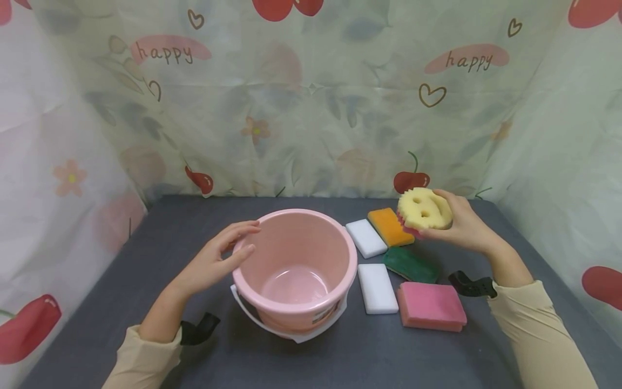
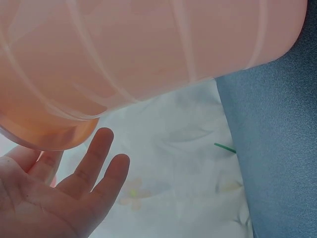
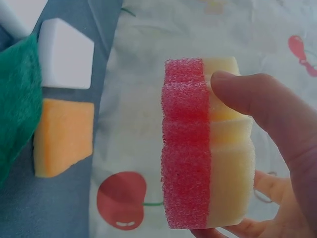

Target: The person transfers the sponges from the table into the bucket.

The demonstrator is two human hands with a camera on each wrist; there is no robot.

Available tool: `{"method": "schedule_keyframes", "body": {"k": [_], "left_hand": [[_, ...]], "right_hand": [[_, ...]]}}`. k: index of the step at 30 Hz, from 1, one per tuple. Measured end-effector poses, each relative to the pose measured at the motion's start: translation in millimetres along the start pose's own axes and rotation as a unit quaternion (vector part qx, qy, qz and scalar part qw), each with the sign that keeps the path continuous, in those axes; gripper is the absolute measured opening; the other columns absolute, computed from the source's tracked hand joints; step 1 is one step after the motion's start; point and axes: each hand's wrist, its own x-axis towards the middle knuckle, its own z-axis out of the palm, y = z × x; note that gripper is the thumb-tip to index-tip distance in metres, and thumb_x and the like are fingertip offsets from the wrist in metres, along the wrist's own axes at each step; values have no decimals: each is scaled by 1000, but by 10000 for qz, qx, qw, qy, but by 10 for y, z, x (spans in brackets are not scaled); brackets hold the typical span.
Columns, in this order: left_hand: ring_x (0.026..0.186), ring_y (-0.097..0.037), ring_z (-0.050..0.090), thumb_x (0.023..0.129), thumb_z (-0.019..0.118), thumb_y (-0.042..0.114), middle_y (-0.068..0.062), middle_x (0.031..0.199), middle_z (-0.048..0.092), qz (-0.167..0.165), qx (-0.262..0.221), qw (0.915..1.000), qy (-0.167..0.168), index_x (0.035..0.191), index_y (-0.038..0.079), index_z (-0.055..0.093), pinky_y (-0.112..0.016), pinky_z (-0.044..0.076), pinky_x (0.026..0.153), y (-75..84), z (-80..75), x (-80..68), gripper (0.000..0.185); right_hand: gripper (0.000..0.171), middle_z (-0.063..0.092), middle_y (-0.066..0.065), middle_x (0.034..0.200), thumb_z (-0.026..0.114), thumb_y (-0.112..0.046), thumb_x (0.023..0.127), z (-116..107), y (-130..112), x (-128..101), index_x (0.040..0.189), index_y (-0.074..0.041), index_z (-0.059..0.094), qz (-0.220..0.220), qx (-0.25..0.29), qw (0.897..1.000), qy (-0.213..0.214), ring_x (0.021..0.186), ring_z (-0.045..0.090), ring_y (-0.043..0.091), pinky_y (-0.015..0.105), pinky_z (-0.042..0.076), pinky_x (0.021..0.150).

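Note:
A pink plastic bucket (image 1: 297, 259) stands empty on the dark grey table (image 1: 146, 302), its white handle lying down at the front. My left hand (image 1: 221, 258) rests with straight fingers against the bucket's left rim; the left wrist view shows the fingers (image 2: 91, 166) spread beside the bucket wall (image 2: 148, 49). My right hand (image 1: 459, 221) holds a round yellow-and-red sponge (image 1: 424, 210) with two holes, lifted above the table at the right. In the right wrist view the thumb (image 3: 257, 101) presses the sponge (image 3: 205, 144) on its yellow side.
Right of the bucket lie two white sponges (image 1: 365, 237) (image 1: 377, 288), an orange sponge (image 1: 390, 227), a green scouring pad (image 1: 410, 265) and a pink sponge (image 1: 431, 306). A flowered cloth backdrop (image 1: 311, 97) walls in the table on three sides.

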Motion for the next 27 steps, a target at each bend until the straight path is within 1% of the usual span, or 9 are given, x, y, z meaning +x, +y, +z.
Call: {"method": "schedule_keyframes", "body": {"k": [7,12,17,24,27], "left_hand": [[133,-24,38,93,55,18,-6,143,43,-16,5,10000,-14,130,11,52,-10,36,97,-3,1,-3,37],[133,-24,38,93,55,18,-6,143,43,-29,2,10000,-10,130,12,52,-10,36,96,2,-2,-6,37],[133,-24,38,93,55,18,-6,143,43,-48,10,10000,-9,130,12,52,-11,37,96,6,-2,-7,37],[134,-24,37,94,54,18,-6,144,42,-58,-44,10000,-29,130,13,52,-9,35,97,-3,-1,-2,37],[134,-24,37,94,54,18,-6,144,42,-46,-36,10000,-22,130,13,52,-9,35,97,-7,-2,-3,37]], "right_hand": [[92,24,30,142,75,-29,77,-15,-180,-24,145,0,20,-14,8,10000,20,125,23,44,66,29,94],[92,26,29,141,76,-30,76,-10,-299,-29,145,-2,22,-161,12,9998,67,125,24,44,66,30,93],[90,27,27,141,77,-26,75,-1,-379,-25,144,-1,25,-383,18,9991,185,125,26,42,64,31,95],[91,27,26,142,77,-28,75,-17,-509,-26,145,-4,24,-474,50,9987,165,127,26,40,63,30,96],[90,30,24,140,79,-26,73,-5,-553,-19,144,-4,27,-587,43,9979,264,126,28,38,60,32,95]]}}
